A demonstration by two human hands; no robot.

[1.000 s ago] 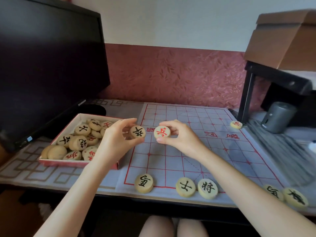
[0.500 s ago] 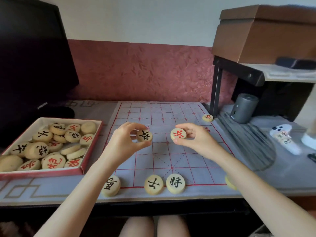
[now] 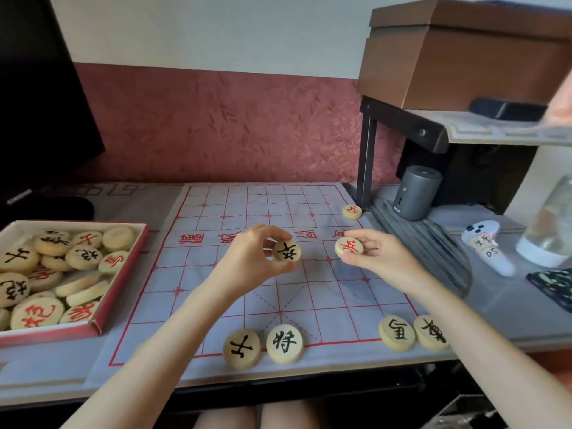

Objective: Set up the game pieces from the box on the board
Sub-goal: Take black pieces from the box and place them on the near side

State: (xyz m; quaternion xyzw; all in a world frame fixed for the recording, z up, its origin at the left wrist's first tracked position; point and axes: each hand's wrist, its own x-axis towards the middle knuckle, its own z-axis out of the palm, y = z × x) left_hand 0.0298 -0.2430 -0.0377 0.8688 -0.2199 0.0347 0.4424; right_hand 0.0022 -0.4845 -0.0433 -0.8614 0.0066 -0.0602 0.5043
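Left grip [image 3: 247, 258] pinched a black-character piece [image 3: 287, 251] between thumb and curled fingers, held above the middle of the board [image 3: 216, 289]. Right grip [image 3: 380, 258] pinched a red-character piece [image 3: 349, 246] the same way, to the right of the first; the two pieces were apart.

Board was a pale cloth with a red grid and red Chinese characters across its centre band, reaching the desk's [image 3: 495, 311] near edge. A black-marked pair [image 3: 284, 343] sat at the middle of the board's near edge, and a second black-marked pair [image 3: 396, 332] at its near right corner. A lone red-marked piece [image 3: 352, 211] sat at the far right corner.

An open red-walled box [image 3: 120, 274] stood near the desk's left edge, beside the board, heaped with loose pieces [image 3: 83, 257], red and black mixed, some blank.

Dark monitor [image 3: 37, 103] stood far left, its brand text too blurred to read. On the right were a black shelf [image 3: 368, 156] carrying a cardboard box [image 3: 464, 57], a grey cylinder [image 3: 418, 193], and a white controller [image 3: 486, 246] with "05" handwritten on it. Wall [image 3: 232, 125] was red leaf-patterned below, white above.
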